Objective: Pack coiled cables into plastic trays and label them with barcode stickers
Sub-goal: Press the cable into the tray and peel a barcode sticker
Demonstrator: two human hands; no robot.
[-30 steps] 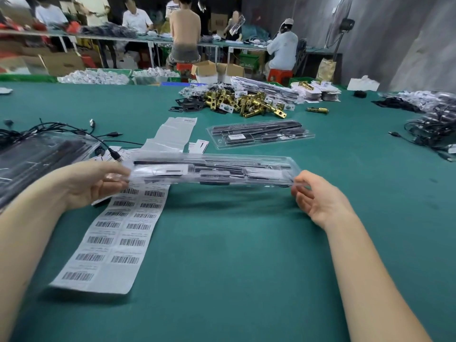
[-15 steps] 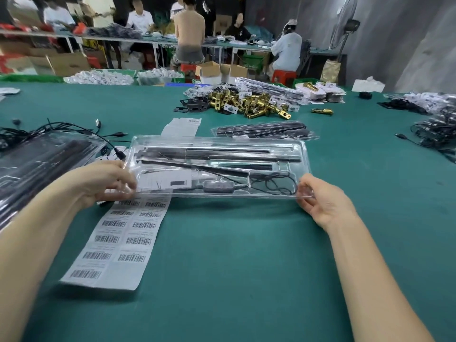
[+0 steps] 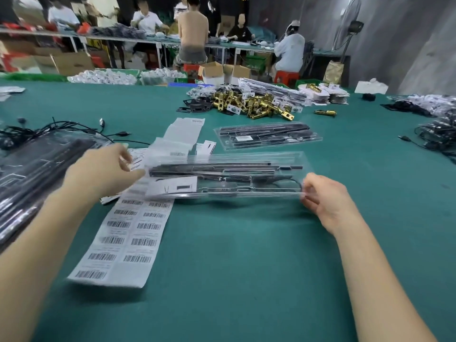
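A clear plastic tray (image 3: pixel 234 180) holding black rods, a coiled cable and a white card lies low over the green table (image 3: pixel 246 267), its left end above a sheet of barcode stickers (image 3: pixel 128 233). My right hand (image 3: pixel 325 198) pinches the tray's right edge. My left hand (image 3: pixel 103 171) is blurred beside the tray's left end with its fingers spread and apart from the rim, over small white label slips (image 3: pixel 134 162).
A second packed tray (image 3: pixel 266 137) lies further back. A stack of filled trays (image 3: pixel 37 169) and loose black cables (image 3: pixel 61 127) sit at the left, more cables (image 3: pixel 439 137) at the right. Brass latches (image 3: pixel 254 104) are piled behind. Empty sticker backing (image 3: pixel 182 134) lies by the sheet.
My left hand has let go of the tray's left end and drawn slightly away. The tray has come down toward the table and shifted right, still held by my right hand.
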